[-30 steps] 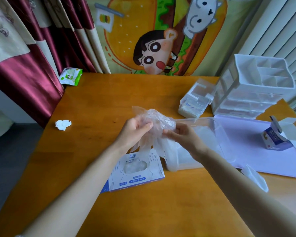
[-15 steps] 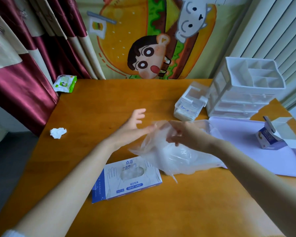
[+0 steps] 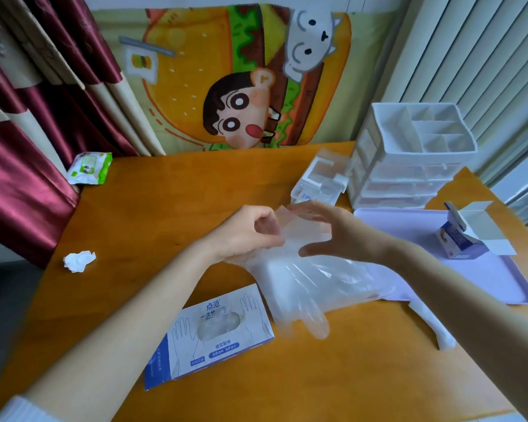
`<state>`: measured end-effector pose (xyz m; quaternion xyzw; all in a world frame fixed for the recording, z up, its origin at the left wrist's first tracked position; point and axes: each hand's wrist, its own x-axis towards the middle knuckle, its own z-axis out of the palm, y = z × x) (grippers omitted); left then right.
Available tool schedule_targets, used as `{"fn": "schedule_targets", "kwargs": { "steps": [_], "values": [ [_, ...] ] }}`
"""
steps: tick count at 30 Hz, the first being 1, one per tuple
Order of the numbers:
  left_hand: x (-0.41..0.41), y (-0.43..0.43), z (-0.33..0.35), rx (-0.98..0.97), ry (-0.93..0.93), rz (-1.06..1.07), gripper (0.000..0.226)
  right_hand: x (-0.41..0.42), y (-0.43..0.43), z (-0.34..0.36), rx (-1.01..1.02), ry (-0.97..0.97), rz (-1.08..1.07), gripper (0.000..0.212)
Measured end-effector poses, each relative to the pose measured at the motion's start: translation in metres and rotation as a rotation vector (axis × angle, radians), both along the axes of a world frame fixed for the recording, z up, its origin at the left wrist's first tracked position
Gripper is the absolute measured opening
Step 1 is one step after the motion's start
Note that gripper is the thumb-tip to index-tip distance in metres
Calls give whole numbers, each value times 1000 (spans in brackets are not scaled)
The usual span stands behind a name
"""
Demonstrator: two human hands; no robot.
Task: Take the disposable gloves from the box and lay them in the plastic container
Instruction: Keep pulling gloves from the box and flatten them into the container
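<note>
Glove (image 3: pixel 302 287) draped over container (image 3: pixel 375 292).
Left hand (image 3: pixel 250 233) pinches its cuff; right hand (image 3: pixel 339 236) fingers straight, released. Glove tips overhang the near wall beside the box (image 3: pixel 217 336); light film may slide out.

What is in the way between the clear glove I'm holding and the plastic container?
Nothing visible. The transparent disposable glove, pinched at its cuff by the left hand, drapes over the clear plastic container, its fingers spilling past the near wall toward the blue-and-white glove box.
</note>
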<state>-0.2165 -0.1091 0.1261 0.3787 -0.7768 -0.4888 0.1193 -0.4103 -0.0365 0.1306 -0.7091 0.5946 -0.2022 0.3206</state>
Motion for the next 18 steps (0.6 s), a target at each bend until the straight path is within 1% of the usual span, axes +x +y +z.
{"fn": "schedule_targets", "kwargs": {
  "steps": [2, 3, 5, 7, 11, 13, 15, 16, 18],
  "values": [
    [-9, -3, 4, 2, 8, -26, 13, 0, -1, 9, -27, -73, -6, 24],
    [-13, -4, 6, -3, 19, -27, 12, -3, -2, 11, -33, -120, -8, 17],
    [-21, -8, 11, -65, 43, 2, 15, -10, -5, 13, -64, -161, -44, 17],
    [-28, -12, 17, -166, 82, 62, 20, -21, -8, 17, -138, -106, -92, 16],
    [-38, -19, 25, -281, 266, 209, 21, -34, -5, 37, -428, 32, -141, 17],
    [-43, -18, 29, -310, 343, 232, 17, -34, 2, 46, -551, 26, -153, 16],
    [-45, -15, 26, -334, 360, 223, 17, -32, 10, 46, -595, -23, -154, 17],
    [-44, -14, 21, -342, 349, 205, 21, -31, 13, 42, -598, -25, -148, 18],
    [-42, -11, 7, -343, 283, 151, 30, -30, 20, 26, -552, -13, -129, 18]
  ]
}}
